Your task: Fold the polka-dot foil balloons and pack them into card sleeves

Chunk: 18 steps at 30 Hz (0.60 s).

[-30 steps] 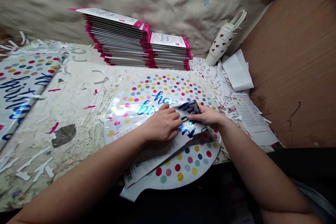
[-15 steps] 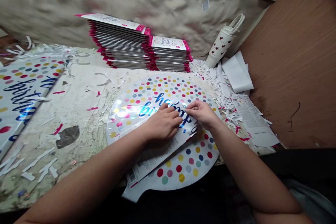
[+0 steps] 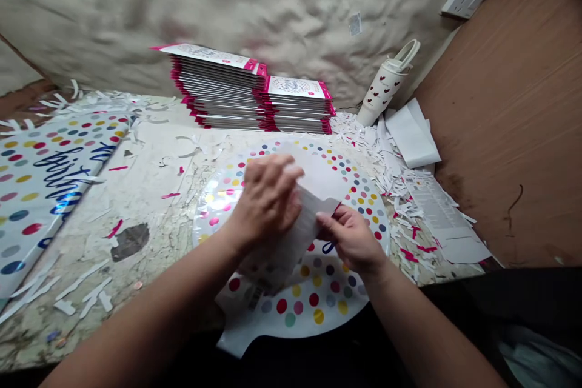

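A round, flat foil balloon (image 3: 318, 300) with coloured dots lies on the worktable in front of me, its tail towards my body. Over its middle is a tilted white printed card packet (image 3: 293, 242) with a barcode and a bit of pink edge. My right hand (image 3: 357, 239) pinches the packet's right edge between thumb and fingers. My left hand (image 3: 270, 200) is raised at the packet's left side, fingers curled but smeared by motion, so its hold is unclear. The packet and hands hide most of the balloon's blue lettering.
Behind the balloon stand two stacks of pink-edged packets (image 3: 222, 94). A white tumbler with hearts (image 3: 382, 91) is beside paper scraps (image 3: 377, 157) at the right. More dotted foil (image 3: 45, 188) lies at the left. A brown panel (image 3: 500, 133) borders the right side.
The packet has been lifted and tilted off its flat position on the balloon. My left hand has risen from it, while my right hand has shifted slightly downward and grips its edge.
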{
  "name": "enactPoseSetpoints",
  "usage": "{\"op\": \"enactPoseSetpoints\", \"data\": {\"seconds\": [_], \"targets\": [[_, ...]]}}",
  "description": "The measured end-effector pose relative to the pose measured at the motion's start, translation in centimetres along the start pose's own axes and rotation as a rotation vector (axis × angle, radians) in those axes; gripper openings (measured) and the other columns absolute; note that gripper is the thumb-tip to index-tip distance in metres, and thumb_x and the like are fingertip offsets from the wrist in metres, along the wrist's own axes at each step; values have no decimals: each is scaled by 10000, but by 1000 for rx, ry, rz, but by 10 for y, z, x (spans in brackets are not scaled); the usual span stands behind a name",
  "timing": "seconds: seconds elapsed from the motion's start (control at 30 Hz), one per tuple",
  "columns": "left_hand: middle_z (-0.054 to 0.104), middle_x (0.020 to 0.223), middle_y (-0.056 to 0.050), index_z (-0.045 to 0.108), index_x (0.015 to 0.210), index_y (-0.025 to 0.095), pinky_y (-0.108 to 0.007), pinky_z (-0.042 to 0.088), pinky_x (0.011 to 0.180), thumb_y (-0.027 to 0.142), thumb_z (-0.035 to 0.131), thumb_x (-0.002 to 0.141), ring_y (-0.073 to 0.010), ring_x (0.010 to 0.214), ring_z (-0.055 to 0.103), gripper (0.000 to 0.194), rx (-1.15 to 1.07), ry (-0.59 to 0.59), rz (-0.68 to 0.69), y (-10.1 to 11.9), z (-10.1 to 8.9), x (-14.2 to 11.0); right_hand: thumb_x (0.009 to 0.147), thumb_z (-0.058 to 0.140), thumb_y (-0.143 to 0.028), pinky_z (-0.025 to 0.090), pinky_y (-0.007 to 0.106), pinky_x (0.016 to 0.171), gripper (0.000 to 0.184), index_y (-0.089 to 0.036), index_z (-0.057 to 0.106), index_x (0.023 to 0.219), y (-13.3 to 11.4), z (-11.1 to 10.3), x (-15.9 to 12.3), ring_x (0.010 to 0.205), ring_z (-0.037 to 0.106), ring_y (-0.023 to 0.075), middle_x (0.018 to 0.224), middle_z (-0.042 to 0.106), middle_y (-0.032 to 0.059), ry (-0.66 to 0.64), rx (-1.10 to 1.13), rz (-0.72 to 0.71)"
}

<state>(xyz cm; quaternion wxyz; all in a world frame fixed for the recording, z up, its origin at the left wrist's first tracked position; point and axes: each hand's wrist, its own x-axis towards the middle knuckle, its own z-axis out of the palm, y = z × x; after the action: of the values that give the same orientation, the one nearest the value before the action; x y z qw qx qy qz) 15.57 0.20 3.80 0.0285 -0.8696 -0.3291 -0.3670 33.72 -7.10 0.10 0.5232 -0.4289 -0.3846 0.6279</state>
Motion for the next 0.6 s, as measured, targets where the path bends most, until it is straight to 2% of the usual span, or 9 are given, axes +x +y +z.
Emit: {"op": "enactPoseSetpoints", "data": {"seconds": [0.07, 0.1, 0.2, 0.27, 0.33, 0.37, 0.47, 0.53, 0.6], "targets": [[482, 1231, -129, 451, 1191, 173, -478, 340, 942, 312, 640, 703, -304, 1130, 432, 541, -167, 110, -274, -2, -18, -1, 747, 656, -336, 516, 305, 622, 252, -173, 605, 932, -12, 3, 2, 687, 627, 159, 799, 672, 30, 31, 2, -72], [499, 1221, -123, 425, 1228, 181, -468, 374, 918, 339, 674, 682, -296, 1098, 470, 620, -331, 52, -405, -3, -25, -3, 741, 664, -311, 512, 292, 623, 261, -184, 593, 958, -20, 2, 4, 722, 626, 160, 839, 669, 30, 18, -28, -103], [609, 1069, -95, 500, 1174, 173, -391, 458, 838, 355, 692, 682, -238, 938, 582, 558, -982, -375, -685, -4, -33, -16, 711, 691, -248, 488, 271, 720, 320, -208, 563, 1001, -38, -2, 14, 843, 597, 148, 926, 643, 16, -70, -159, -162], [653, 943, -73, 568, 1074, 157, -331, 479, 793, 322, 686, 694, -191, 836, 609, 431, -1269, -499, -834, 0, -27, -30, 736, 660, -276, 468, 271, 741, 250, -195, 561, 951, -41, -4, 23, 818, 580, 138, 873, 627, 6, -114, -264, -161], [643, 706, -30, 613, 901, 133, -243, 479, 596, 310, 664, 700, -124, 593, 579, 272, -1385, -443, -1023, 7, -17, -46, 803, 564, -354, 452, 263, 640, 177, -177, 555, 813, -36, -3, 32, 681, 550, 132, 726, 587, -6, -75, -449, -139], [591, 571, -5, 610, 783, 122, -202, 420, 470, 324, 635, 710, -92, 463, 511, 216, -1411, -415, -1105, 10, -11, -53, 835, 504, -382, 431, 263, 590, 229, -176, 540, 742, -32, -2, 35, 621, 522, 133, 659, 554, -10, -13, -591, -143], [416, 358, 43, 519, 559, 129, -163, 199, 325, 372, 558, 734, -44, 296, 318, 302, -1441, -404, -1238, 21, -1, -69, 875, 431, -339, 414, 302, 615, 242, -174, 554, 748, -18, 7, 35, 663, 516, 172, 696, 561, 30, 254, -1081, -349], [437, 354, 42, 522, 601, 134, -158, 200, 329, 380, 578, 729, -52, 303, 349, 284, -1408, -352, -1251, 28, 2, -74, 873, 435, -237, 424, 323, 710, 165, -168, 584, 880, -9, 16, 27, 785, 542, 196, 832, 605, 69, 218, -1293, -546], [472, 370, 43, 527, 659, 140, -157, 229, 340, 383, 610, 718, -60, 320, 380, 264, -1375, -282, -1268, 33, 3, -78, 868, 430, -162, 430, 307, 755, 178, -173, 602, 912, -2, 26, 15, 835, 558, 190, 871, 624, 73, 18, -1373, -648]]}}
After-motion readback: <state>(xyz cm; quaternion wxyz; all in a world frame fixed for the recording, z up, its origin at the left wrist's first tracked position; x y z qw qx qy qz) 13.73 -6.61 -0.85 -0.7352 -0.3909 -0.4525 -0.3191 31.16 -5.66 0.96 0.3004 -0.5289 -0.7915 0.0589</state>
